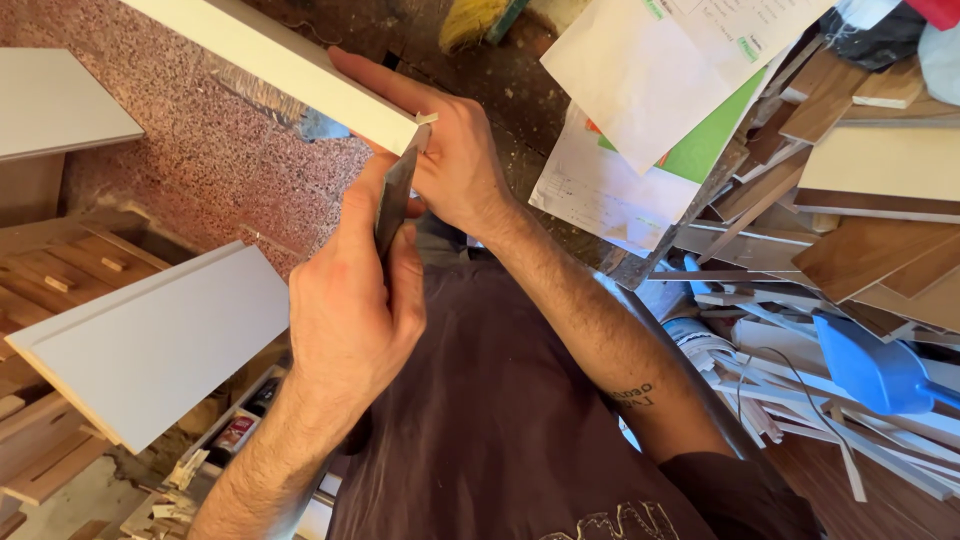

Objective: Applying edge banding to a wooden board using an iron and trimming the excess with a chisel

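Left hand (350, 300) clamped on dark flat blade (393, 200), tip at white board (290, 65) end; right hand (455, 160) at 1 o'clock, clamped on same end

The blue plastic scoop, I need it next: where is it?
Head view, far right: the blue scoop lies on the heap of white strips, below the stacked wood offcuts.

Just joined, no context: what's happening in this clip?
A person is working on the end of a white board. The right hand steadies the board's end, while the left hand holds a dark flat blade against its corner. A small sliver sticks out at that corner. Another white panel lies lower left, and papers and wood offcuts are piled on the right.
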